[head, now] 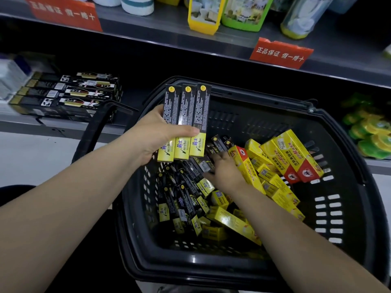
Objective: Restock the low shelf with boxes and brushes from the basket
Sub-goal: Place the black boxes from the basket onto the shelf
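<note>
A black plastic basket (347,170) sits in front of the low shelf (53,125). My left hand (154,136) grips three black-and-yellow boxes (186,121) side by side, held upright above the basket's left part. My right hand (226,170) reaches down into the basket, its fingers on a black-and-yellow box (219,143) in the pile; whether it grips that box is unclear. More black-and-yellow boxes (186,199) fill the basket's left half. Yellow-and-red boxes (296,157) lie in its right half.
Black boxes (69,96) are stacked on the low shelf at the left. Green and yellow packs (370,132) lie on the shelf at the right. The upper shelf (211,45) overhangs with red signs (280,52) and bottles. The basket handle (95,127) stands on the left.
</note>
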Demonstrator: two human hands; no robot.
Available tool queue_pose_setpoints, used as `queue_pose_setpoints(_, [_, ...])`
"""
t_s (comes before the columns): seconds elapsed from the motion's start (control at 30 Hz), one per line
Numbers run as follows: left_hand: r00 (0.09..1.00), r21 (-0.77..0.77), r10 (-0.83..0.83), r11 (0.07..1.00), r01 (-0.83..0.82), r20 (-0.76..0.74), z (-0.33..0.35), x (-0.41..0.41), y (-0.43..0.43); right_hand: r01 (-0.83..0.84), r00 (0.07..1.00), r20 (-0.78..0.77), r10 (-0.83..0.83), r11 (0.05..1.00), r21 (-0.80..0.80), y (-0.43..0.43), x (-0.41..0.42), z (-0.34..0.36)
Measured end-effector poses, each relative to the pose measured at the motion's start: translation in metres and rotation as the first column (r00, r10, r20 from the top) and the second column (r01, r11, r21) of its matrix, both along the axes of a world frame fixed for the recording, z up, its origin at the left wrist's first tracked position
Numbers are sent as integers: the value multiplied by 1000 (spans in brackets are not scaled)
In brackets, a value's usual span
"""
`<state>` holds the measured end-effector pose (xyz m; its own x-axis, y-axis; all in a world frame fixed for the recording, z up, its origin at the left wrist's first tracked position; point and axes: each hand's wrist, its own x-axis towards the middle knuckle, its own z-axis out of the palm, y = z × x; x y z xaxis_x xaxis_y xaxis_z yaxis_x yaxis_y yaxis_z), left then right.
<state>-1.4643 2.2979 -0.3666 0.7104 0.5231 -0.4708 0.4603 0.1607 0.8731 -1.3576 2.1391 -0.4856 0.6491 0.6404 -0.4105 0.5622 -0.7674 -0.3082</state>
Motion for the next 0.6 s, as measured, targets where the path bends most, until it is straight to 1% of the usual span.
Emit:
queue_pose_setpoints(0.03, [1000, 19, -14, 1000, 14, 2, 2, -2, 2, -33, 997, 73, 32, 999, 13, 0, -3, -6])
queue_pose_setpoints(0.07, [1000, 16, -19, 1000, 19, 11, 3, -4, 5, -29, 993, 117, 23, 998, 50, 0, -5, -9])
queue_pose_setpoints(0.13, [999, 6, -11, 1000, 10, 43, 6, -9, 10, 25, 992, 116, -38, 993, 111, 2, -6, -9])
queue_pose_setpoints(0.2, [999, -16, 12, 1000, -11, 53, 6, -14, 13, 96, 995, 4, -98, 986, 139, 4, -7, -5])
queue_pose_setpoints(0.23, [998, -25, 23, 999, -22, 51, 7, -16, 14, 188, 978, -121, -169, 967, 169, 4, -7, 0])
queue_pose_setpoints(0.27, [998, -35, 36, 999, -34, 50, 7, -19, 15, 328, 921, -286, -266, 923, 199, 4, -8, 7])
queue_pose_setpoints(0.3, [998, -45, 47, 998, -45, 46, 7, -21, 15, 491, 807, -475, -350, 845, 211, 4, -7, 17])
queue_pose_setpoints(0.33, [997, -60, 61, 996, -58, 39, 8, -23, 16, 643, 649, -660, -378, 737, 209, 5, -7, 29])
queue_pose_setpoints(0.37, [997, -78, 74, 994, -71, 36, 8, -25, 16, 768, 473, -815, -335, 611, 194, 6, -6, 44])
queue_pose_setpoints(0.4, [996, -96, 85, 992, -82, 34, 10, -27, 17, 853, 315, -921, -227, 493, 171, 8, -5, 59])
queue_pose_setpoints(0.43, [995, -118, 94, 989, -89, 37, 12, -29, 18, 900, 205, -974, -96, 410, 149, 10, -6, 74])
queue_pose_setpoints(0.47, [994, -145, 104, 985, -97, 42, 14, -30, 21, 910, 166, -986, 6, 385, 156, 13, -9, 87])
queue_pose_setpoints(0.5, [991, -167, 119, 980, -108, 54, 16, -32, 23, 898, 171, -983, 67, 399, 183, 19, -14, 98])
queue_pose_setpoints(0.53, [988, -179, 137, 976, -122, 70, 19, -34, 27, 873, 199, -975, 96, 435, 221, 26, -21, 108])
queue_pose_setpoints(0.6, [980, -188, 169, 971, -148, 102, 26, -39, 35, 806, 277, -956, 95, 519, 285, 42, -32, 121])
